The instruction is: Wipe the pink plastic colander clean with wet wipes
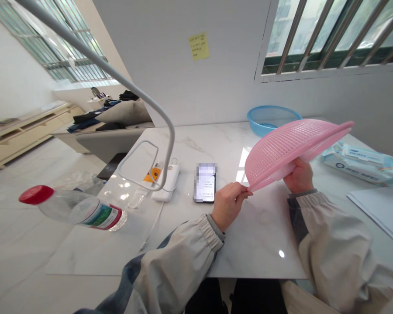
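Note:
A pink plastic colander (291, 139) is tilted above the table, its perforated outer side facing up and away from me. My left hand (231, 203) pinches the rim at its near left edge between thumb and fingers. Under the colander, against its inner side, is my right hand (299, 176), curled closed. The colander covers part of its fingers, and what they hold, if anything, cannot be made out. Beside my left hand lies a phone (205, 183) with its screen lit.
Behind the colander sits a blue plastic basin (265, 120). A pack of wipes (363, 163) and white paper (383, 209) lie to the right. Leftward are a power strip (167, 183), a red-capped bottle (81, 211) and a grey curved stand arm (118, 76) reaching across the table (249, 253).

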`<state>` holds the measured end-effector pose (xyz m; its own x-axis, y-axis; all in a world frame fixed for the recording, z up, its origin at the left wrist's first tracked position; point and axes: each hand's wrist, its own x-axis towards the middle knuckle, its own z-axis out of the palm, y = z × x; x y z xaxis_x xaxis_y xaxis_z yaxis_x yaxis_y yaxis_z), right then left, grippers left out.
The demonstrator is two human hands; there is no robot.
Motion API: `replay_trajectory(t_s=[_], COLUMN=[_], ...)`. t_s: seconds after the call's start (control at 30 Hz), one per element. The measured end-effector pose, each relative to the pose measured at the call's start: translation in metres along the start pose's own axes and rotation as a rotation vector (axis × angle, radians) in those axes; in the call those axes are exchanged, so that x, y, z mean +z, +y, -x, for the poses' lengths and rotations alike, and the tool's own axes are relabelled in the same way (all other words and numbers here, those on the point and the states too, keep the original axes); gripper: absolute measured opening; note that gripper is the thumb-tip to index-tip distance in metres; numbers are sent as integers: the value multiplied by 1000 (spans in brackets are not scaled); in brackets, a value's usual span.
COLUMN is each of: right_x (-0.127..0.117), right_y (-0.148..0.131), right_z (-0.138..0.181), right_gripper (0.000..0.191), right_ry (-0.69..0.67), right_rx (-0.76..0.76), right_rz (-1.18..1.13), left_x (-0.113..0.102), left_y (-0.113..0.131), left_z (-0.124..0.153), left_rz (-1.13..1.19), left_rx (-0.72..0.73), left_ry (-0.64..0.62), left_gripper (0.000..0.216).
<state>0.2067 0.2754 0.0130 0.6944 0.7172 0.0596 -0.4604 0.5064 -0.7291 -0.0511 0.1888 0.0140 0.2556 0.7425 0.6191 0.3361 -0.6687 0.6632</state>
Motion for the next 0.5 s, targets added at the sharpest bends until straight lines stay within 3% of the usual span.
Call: replay_trajectory(t_s=[0.5], right_x=[1], right_y=[3], right_z=[2], right_gripper=[17], right_ry=[-49], right_rx=[74], right_rz=[40], left_x=[1], left_y=[-1], left_z=[2], left_rz=[-92], left_rx=[-48], left_ry=[-145], left_gripper=[23])
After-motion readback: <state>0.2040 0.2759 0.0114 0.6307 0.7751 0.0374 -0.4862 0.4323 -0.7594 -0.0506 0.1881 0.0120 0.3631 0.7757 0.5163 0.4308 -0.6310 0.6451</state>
